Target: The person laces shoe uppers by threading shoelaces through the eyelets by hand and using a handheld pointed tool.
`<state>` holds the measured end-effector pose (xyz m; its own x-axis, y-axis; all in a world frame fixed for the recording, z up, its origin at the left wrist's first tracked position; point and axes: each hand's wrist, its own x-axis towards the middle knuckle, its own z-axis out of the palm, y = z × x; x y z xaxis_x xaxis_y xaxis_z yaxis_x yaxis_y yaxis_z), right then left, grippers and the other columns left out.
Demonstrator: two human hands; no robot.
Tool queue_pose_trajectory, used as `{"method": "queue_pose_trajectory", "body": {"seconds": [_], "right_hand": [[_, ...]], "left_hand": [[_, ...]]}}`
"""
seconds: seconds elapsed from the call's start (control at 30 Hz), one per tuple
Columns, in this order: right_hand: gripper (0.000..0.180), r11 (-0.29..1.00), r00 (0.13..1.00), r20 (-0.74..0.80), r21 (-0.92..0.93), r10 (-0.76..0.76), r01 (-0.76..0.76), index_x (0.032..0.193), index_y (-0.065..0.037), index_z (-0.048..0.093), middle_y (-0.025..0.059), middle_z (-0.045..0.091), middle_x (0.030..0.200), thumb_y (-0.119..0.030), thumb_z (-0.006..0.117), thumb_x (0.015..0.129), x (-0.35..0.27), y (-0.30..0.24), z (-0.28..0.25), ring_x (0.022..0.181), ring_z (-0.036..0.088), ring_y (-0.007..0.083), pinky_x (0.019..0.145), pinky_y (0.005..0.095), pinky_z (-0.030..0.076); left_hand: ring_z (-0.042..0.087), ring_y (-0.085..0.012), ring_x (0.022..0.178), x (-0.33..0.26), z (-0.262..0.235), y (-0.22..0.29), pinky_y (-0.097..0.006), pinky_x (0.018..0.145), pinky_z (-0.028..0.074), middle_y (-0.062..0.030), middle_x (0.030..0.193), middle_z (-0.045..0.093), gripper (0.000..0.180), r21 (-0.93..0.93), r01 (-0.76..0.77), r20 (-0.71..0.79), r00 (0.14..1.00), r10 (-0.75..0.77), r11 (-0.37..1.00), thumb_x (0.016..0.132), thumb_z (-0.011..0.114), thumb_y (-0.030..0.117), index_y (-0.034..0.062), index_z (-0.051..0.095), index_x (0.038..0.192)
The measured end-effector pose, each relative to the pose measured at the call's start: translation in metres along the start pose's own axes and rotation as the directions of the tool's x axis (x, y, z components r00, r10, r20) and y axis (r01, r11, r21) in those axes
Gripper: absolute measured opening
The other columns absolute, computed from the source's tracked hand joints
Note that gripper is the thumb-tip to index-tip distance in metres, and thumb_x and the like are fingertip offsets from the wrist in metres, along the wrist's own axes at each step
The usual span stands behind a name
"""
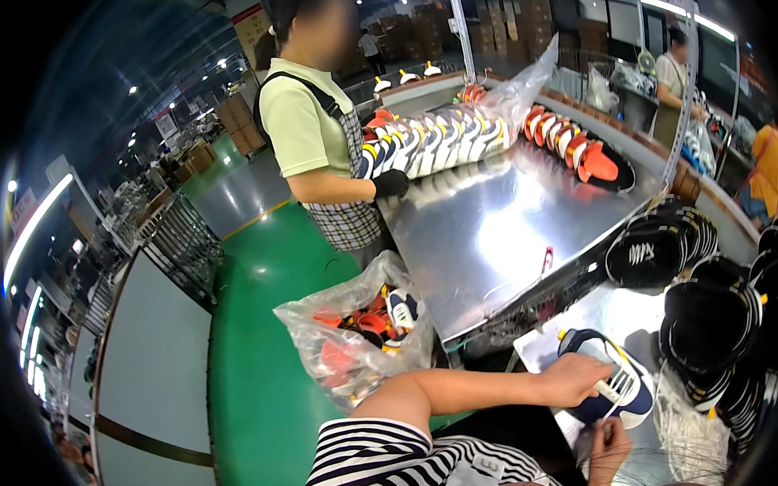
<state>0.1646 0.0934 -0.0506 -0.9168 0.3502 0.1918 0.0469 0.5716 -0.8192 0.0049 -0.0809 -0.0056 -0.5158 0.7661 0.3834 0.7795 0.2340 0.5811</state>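
A navy and white shoe upper (630, 390) with yellow trim lies on the light worktop in front of me, with white lacing across its middle. My left hand (575, 381) is closed on the upper by its lacing, its fingers curled and partly hidden. Just below it, my right hand (610, 449) pinches a white shoelace (609, 411) that runs up to the upper. To the right of the upper, a bundle of white shoelaces (693, 429) hangs over the worktop.
Stacks of black shoe uppers (710, 323) stand on the right. A metal table (457, 245) holds rows of shoe uppers (444, 142), some under plastic. Left of it, a plastic bag (300, 326) of uppers sits on the green floor. A co-worker (315, 146) wearing black gloves stands beyond it.
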Motion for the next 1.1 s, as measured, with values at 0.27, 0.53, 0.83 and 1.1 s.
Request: {"method": "queue_pose_trajectory", "body": {"seconds": [0.27,0.53,0.83,1.1], "right_hand": [[0.030,0.888,0.796,0.593,-0.424,0.123,0.178,0.102,-0.011,0.057,0.0252,0.060,0.094,-0.038,0.062,0.090,-0.001,-0.031,-0.003,0.089,0.057,0.0381,0.081,0.0476,0.042],[0.036,0.854,0.843,0.340,0.173,0.416,-0.491,0.122,-0.003,0.062,0.0179,0.064,0.110,-0.030,0.057,0.099,0.023,0.070,0.004,0.095,0.064,0.0229,0.082,0.0380,0.056],[0.021,0.864,0.873,0.159,0.141,0.462,-0.483,0.096,-0.006,0.060,0.0053,0.057,0.076,-0.024,0.070,0.092,0.045,0.073,0.014,0.066,0.053,0.0118,0.057,0.0299,0.042],[0.031,0.882,0.952,-0.160,0.442,0.260,-0.167,0.074,-0.014,0.049,-0.0059,0.054,0.067,-0.020,0.073,0.093,0.037,0.048,0.025,0.054,0.042,0.0032,0.048,0.0205,0.031]], "left_hand": [[0.063,-0.0357,0.089,0.010,0.006,-0.011,-0.046,0.074,0.048,-0.0147,0.090,0.062,0.030,0.053,0.052,0.010,0.999,-0.053,0.997,0.080,0.071,0.015,0.0026,0.055,0.101],[0.061,-0.0295,0.090,0.009,0.017,-0.023,-0.040,0.075,0.047,-0.0107,0.093,0.062,0.031,0.121,-0.010,-0.040,0.999,0.015,0.993,0.080,0.071,0.021,0.0025,0.057,0.101],[0.059,-0.0283,0.085,0.005,0.017,-0.026,-0.039,0.073,0.044,-0.0096,0.086,0.059,0.026,-0.052,-0.207,-0.165,0.967,0.196,0.977,0.077,0.071,0.015,0.0035,0.056,0.094],[0.059,-0.0272,0.086,0.005,0.005,-0.016,-0.039,0.074,0.045,-0.0089,0.086,0.058,0.026,0.016,-0.123,-0.054,0.991,0.123,0.992,0.081,0.072,0.020,0.0059,0.056,0.096]]}}
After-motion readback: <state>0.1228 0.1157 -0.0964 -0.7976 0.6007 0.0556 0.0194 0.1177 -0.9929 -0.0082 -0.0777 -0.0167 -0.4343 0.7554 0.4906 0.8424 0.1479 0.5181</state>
